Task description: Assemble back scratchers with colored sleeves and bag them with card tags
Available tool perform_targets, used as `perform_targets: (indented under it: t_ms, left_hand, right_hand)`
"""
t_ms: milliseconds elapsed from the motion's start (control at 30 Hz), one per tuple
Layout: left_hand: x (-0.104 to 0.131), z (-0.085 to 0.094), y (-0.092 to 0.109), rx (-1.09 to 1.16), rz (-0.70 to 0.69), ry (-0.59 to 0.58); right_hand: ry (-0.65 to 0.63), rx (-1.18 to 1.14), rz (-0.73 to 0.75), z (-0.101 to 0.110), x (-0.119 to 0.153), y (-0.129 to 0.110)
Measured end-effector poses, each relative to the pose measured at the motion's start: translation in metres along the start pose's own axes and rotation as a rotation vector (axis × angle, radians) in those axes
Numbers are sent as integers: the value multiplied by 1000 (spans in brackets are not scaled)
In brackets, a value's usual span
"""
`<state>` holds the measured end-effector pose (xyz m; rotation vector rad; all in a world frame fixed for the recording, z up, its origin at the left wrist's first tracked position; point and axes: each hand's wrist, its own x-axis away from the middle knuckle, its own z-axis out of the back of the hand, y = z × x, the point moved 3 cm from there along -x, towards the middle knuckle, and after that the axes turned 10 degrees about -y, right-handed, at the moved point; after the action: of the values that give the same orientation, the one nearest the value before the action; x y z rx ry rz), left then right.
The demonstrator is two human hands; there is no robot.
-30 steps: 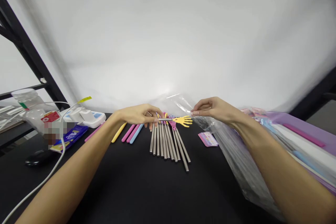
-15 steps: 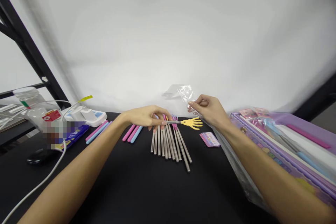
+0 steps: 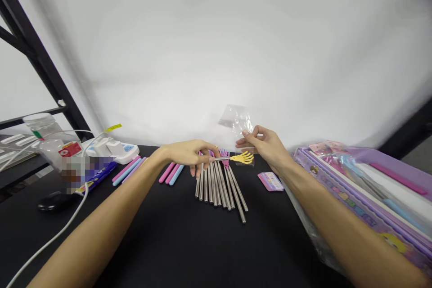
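My left hand (image 3: 196,154) pinches the metal rod of a back scratcher whose yellow hand-shaped head (image 3: 243,158) points right. Between thumb and fingers, my right hand (image 3: 261,141) holds a clear plastic bag (image 3: 239,120), and the bag's lower part lies around the yellow head. Beneath my left hand, several metal rods (image 3: 219,189) fan out toward me on the black table (image 3: 189,243). A purple-pink head (image 3: 225,158) shows just behind the held rod. Pink and blue handles (image 3: 171,173) lie left of the rods.
More pink, blue and purple handles (image 3: 127,171) lie left, near a white power strip (image 3: 126,150), a clear jar (image 3: 50,144), a blue packet (image 3: 99,175) and a black mouse (image 3: 57,201). Small cards (image 3: 271,181) lie right, beside a purple box (image 3: 381,155) with packaged items. A white cable crosses the left.
The bag's opening has come down around the yellow head, whose fingers now look bunched closer together. My right hand has shifted slightly, and the view has moved a little.
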<state>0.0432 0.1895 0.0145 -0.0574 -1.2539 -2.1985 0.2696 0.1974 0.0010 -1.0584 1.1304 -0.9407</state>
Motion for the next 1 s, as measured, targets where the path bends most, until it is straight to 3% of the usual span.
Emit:
perform_targets:
  t_ms: [567,833,1000]
  left_hand:
    - [7,0,4,38,23,52]
    - [5,4,3,103,-82,133]
    - [3,5,-2,191,-182,155]
  right_hand:
    - [153,73,-56,10,1,-2]
    - [111,-43,-73,11,1,1]
    - [-26,-170,-140,4,4,7]
